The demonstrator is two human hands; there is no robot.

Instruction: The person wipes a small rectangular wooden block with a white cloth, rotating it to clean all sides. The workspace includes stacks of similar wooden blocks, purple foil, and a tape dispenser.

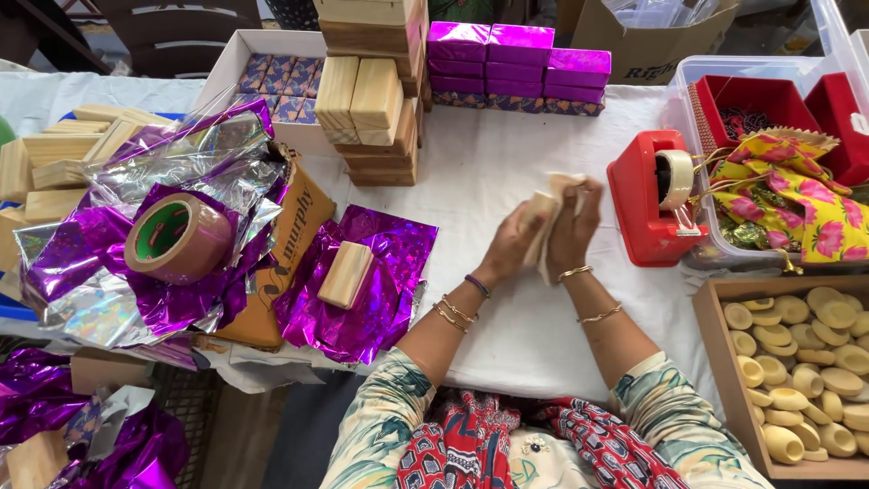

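Head view. The left hand (pixel 514 243) and right hand (pixel 572 231) are pressed together palm to palm over the white tablecloth (pixel 507 163), clasping a pale cloth (pixel 546 210) between them (motion blur hides its exact shape and how the fingers lie on it). The cloth's edges show above and between the two hands.

Just to the right of the grip stands a red tape dispenser (pixel 644 201); beyond it, a clear tub (pixel 692 72) holds red boxes and yellow floral fabric. Lower right of the grip, a wooden tray (pixel 715 335) holds pale round pieces.

Left of the grip, well apart from it, a wooden block (pixel 345 273) lies on a purple foil sheet (pixel 380 308); farther left, a roll of brown tape (pixel 178 237) rests on crumpled foil. Above the grip, purple wrapped boxes (pixel 516 65) are stacked beside stacked wooden blocks (pixel 373 100).
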